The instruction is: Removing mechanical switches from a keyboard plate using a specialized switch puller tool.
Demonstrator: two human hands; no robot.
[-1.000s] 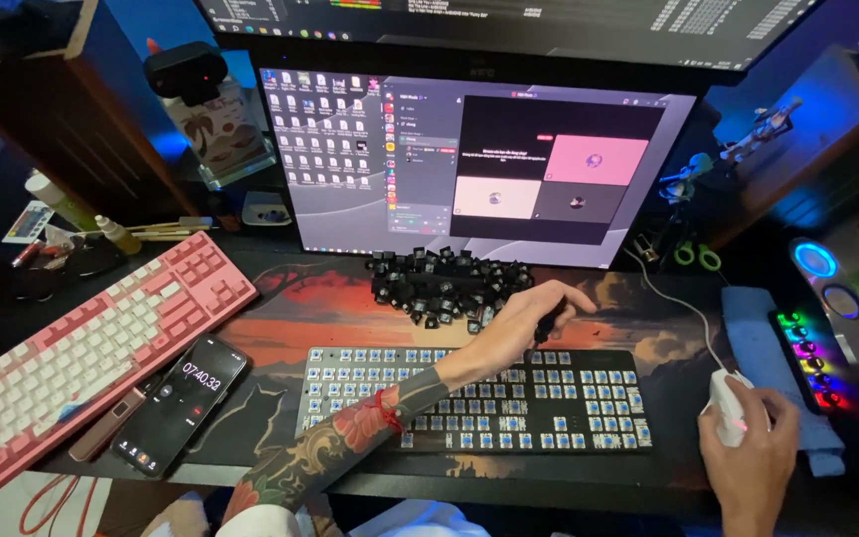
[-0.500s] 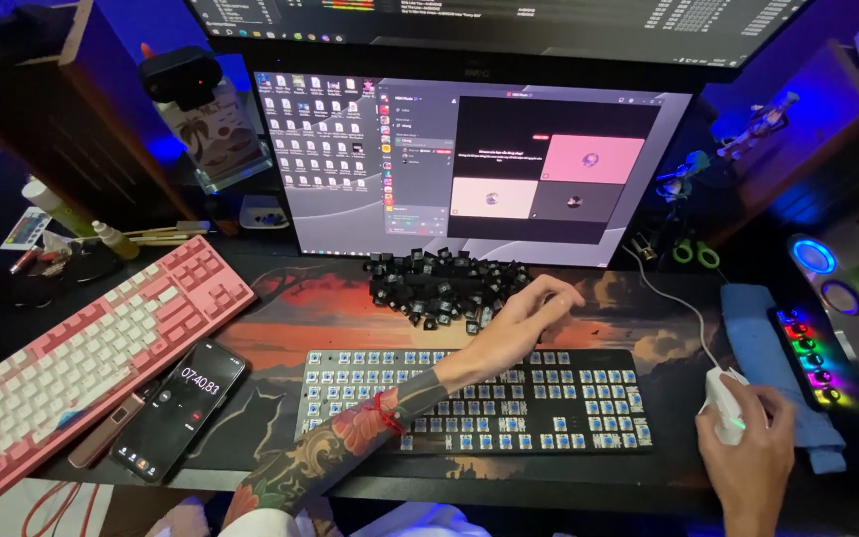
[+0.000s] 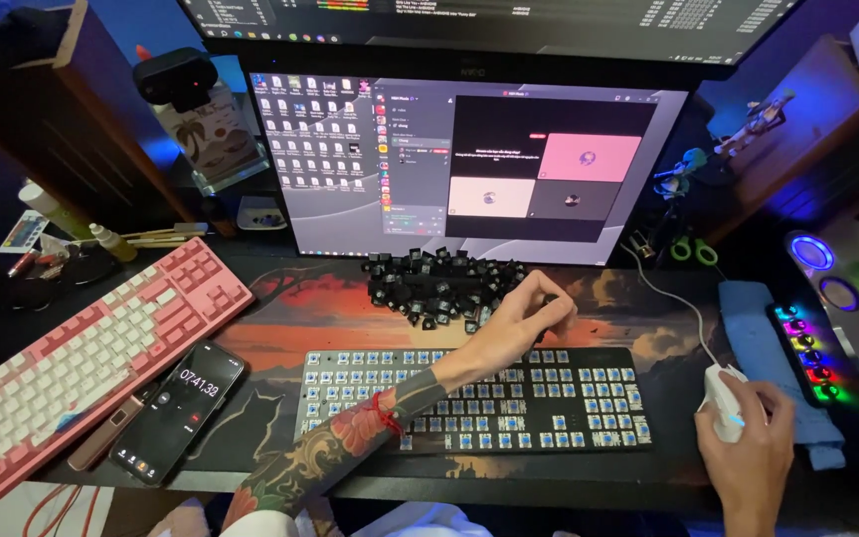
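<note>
My left hand (image 3: 524,320) reaches across a black keyboard (image 3: 469,398) whose caps are off, showing blue switches. Its fingers are pinched on a black keycap (image 3: 550,298) at the right edge of a pile of black keycaps (image 3: 439,286) lying behind the keyboard. My right hand (image 3: 748,447) rests over a white wired mouse (image 3: 720,396) to the right of the keyboard.
A pink and white keyboard (image 3: 82,368) lies angled at left, with a phone (image 3: 183,408) showing a timer beside it. A monitor (image 3: 469,169) stands behind the pile. A blue cloth (image 3: 763,343) and a lit speaker bar (image 3: 847,328) sit at right.
My left hand has shifted slightly right along the keycap pile and its fingers have closed on a cap. The right hand stays on the mouse.
</note>
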